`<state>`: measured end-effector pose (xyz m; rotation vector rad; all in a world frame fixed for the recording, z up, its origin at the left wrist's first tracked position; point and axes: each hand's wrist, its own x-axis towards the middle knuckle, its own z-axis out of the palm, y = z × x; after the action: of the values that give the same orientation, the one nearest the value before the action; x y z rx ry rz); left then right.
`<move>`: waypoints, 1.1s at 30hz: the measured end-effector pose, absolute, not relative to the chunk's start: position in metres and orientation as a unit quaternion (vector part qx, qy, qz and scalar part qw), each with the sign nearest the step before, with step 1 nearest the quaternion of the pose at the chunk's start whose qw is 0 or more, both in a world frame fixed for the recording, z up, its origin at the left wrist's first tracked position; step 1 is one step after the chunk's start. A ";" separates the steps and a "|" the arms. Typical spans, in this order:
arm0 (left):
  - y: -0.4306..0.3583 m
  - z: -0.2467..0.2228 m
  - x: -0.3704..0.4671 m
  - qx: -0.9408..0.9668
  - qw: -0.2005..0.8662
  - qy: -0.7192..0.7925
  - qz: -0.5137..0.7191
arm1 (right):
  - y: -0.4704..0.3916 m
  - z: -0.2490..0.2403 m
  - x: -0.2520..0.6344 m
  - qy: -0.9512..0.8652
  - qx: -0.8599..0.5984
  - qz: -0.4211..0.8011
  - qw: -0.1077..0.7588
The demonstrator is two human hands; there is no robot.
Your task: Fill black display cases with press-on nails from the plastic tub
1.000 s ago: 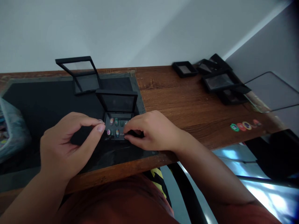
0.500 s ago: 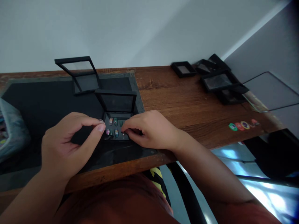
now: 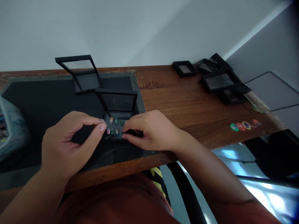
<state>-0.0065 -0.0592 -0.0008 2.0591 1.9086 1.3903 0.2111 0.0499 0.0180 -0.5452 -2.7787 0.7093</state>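
My left hand (image 3: 67,140) pinches a small clear, glossy piece (image 3: 102,120) between thumb and forefinger, just left of an open black display box (image 3: 114,137). Inside the box, small painted pieces that look like press-on nails stand in two rows, among them a green one (image 3: 116,120) and a pink-and-white one (image 3: 108,131). The box's windowed lid (image 3: 119,102) is raised behind them. My right hand (image 3: 151,130) reaches over the right side of the box. Its thumb and forefinger close around a tiny thing I cannot make out, and the hand hides that end of the rows.
Another open black frame box (image 3: 86,82) stands behind, on the dark mat (image 3: 46,96). A bag-like container (image 3: 17,133) sits at the left edge. Several black frames (image 3: 220,81) are piled at the back right of the wooden table (image 3: 168,96). Round stickers (image 3: 240,126) lie near its right edge.
My right thumb and forefinger have shifted slightly within the box. My left hand keeps its pinch with hardly any movement. The view has shifted a little.
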 end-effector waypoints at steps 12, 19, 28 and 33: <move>-0.059 -0.001 -0.006 0.647 0.006 0.609 0.459 | 0.050 0.016 0.209 -0.946 -0.202 0.237 0.092; -0.061 0.000 -0.006 0.650 0.009 0.606 0.458 | 0.049 0.017 0.210 -0.947 -0.194 0.236 0.101; -0.060 0.001 -0.007 0.661 0.002 0.604 0.446 | 0.050 0.013 0.210 -0.946 -0.188 0.236 0.115; -0.060 0.003 -0.007 0.680 0.000 0.604 0.416 | 0.053 0.009 0.211 -0.941 -0.177 0.218 0.187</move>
<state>-0.0071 -0.0601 0.0030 2.1357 1.8991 1.3064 0.2113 0.0531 0.0088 -0.4981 -2.6501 0.6150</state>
